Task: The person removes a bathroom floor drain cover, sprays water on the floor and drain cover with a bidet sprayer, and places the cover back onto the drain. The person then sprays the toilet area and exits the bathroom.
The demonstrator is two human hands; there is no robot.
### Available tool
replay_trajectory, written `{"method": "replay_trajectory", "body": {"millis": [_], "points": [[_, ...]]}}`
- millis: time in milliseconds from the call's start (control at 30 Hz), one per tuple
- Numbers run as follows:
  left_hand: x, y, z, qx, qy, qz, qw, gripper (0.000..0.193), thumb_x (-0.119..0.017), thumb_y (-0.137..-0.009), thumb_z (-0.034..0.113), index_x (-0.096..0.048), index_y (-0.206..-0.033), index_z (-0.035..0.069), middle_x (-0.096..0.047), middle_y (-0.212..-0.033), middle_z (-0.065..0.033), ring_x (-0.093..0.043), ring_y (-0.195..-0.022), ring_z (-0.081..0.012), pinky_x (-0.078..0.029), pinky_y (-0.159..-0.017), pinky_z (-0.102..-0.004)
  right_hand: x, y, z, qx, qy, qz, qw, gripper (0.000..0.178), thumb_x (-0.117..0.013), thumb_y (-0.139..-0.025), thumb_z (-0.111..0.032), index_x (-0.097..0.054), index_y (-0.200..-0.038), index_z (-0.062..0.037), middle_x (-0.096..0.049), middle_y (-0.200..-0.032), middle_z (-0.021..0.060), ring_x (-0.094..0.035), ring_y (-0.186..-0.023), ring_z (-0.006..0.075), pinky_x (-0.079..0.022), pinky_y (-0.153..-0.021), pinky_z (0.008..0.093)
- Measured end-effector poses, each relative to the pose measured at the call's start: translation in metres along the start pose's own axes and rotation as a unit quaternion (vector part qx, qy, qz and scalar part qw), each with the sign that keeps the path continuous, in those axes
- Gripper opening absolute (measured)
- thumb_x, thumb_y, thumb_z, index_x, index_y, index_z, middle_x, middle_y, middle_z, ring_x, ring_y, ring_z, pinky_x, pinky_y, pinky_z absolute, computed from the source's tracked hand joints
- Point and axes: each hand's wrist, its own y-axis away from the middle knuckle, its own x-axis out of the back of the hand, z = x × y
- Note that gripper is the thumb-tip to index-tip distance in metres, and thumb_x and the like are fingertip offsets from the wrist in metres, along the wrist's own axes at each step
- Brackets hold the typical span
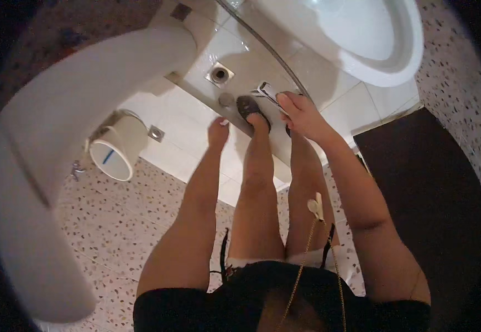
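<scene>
My right hand (pixel 302 117) is closed around a white and chrome handheld sprayer (pixel 269 92), held above the tiled floor near my dark shoe (pixel 247 105). A grey flexible hose (pixel 262 41) runs down from the top of the view to that hand. My left hand (pixel 217 134) hangs over the white tiles with its fingers curled in. A small white bit shows at its fingertips, too small to name. Close to both hands are a square floor drain (pixel 219 74) and a round grey piece (pixel 226 99) on the floor.
A white washbasin (pixel 401 69) juts out at the upper right. On the left stand a long white curved fixture (pixel 135 52) and a white bucket (pixel 132 130); a small metal tap (pixel 76 170) is beside it. A dark brown panel (pixel 423 188) is at right. The floor looks wet.
</scene>
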Motion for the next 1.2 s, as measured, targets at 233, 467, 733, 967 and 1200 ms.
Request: {"method": "replay_trajectory", "body": {"millis": [233, 467, 733, 967, 1200], "points": [[-0.085, -0.111, -0.015, -0.037, -0.262, 0.015, 0.964, 0.047, -0.064, -0.073, 0.019, -0.043, -0.113, 0.007, -0.053, -0.107, -0.0165, -0.053, -0.097, -0.0338, -0.041, -0.085, -0.0433, -0.011, -0.042, 0.103, -0.06, 0.166, -0.135, 0.975, 0.056, -0.039, -0.086, -0.049, -0.043, -0.12, -0.0044, -0.059, -0.097, 0.0228, -0.058, -0.089, 0.0382, -0.042, -0.082, 0.0434], [-0.149, -0.131, -0.035, 0.051, -0.383, 0.081, 0.919, 0.051, -0.065, -0.073, 0.028, -0.039, -0.115, 0.014, -0.05, -0.113, -0.0105, -0.051, -0.103, -0.029, -0.036, -0.087, -0.0441, -0.024, -0.055, 0.158, 0.067, 0.145, -0.152, 0.975, 0.046, -0.055, -0.081, -0.041, -0.055, -0.105, -0.0024, -0.06, -0.084, 0.0165, -0.06, -0.078, 0.0323, -0.046, -0.07, 0.0373], [-0.129, -0.15, -0.055, 0.036, -0.159, 0.016, 0.987, 0.03, -0.065, -0.074, 0.028, -0.061, -0.097, 0.01, -0.063, -0.088, -0.0126, -0.059, -0.084, -0.0272, -0.043, -0.074, -0.0387, -0.055, -0.058, 0.124, 0.047, 0.129, -0.129, 0.982, 0.049, -0.06, -0.076, -0.044, -0.055, -0.106, -0.006, -0.061, -0.086, 0.0148, -0.06, -0.083, 0.0285, -0.045, -0.072, 0.0343], [-0.105, -0.139, -0.106, 0.136, 0.471, 0.042, 0.871, 0.024, -0.06, -0.08, 0.022, -0.065, -0.087, 0.0, -0.065, -0.078, -0.0074, -0.06, -0.072, -0.0136, -0.047, -0.062, -0.0264, -0.094, -0.047, 0.093, 0.044, 0.08, -0.048, 0.995, 0.048, -0.064, -0.075, -0.042, -0.057, -0.108, -0.0085, -0.06, -0.082, 0.0098, -0.058, -0.078, 0.022, -0.043, -0.072, 0.0307], [-0.083, -0.105, -0.044, 0.182, 0.561, -0.034, 0.807, 0.033, -0.056, -0.08, 0.016, -0.051, -0.107, -0.004, -0.059, -0.092, -0.0131, -0.059, -0.08, -0.0188, -0.049, -0.068, -0.0276, -0.088, -0.022, 0.059, -0.042, -0.016, -0.064, 0.997, 0.043, -0.063, -0.078, -0.041, -0.06, -0.105, -0.0078, -0.057, -0.077, 0.0062, -0.052, -0.072, 0.0131, -0.041, -0.07, 0.0248]]}}
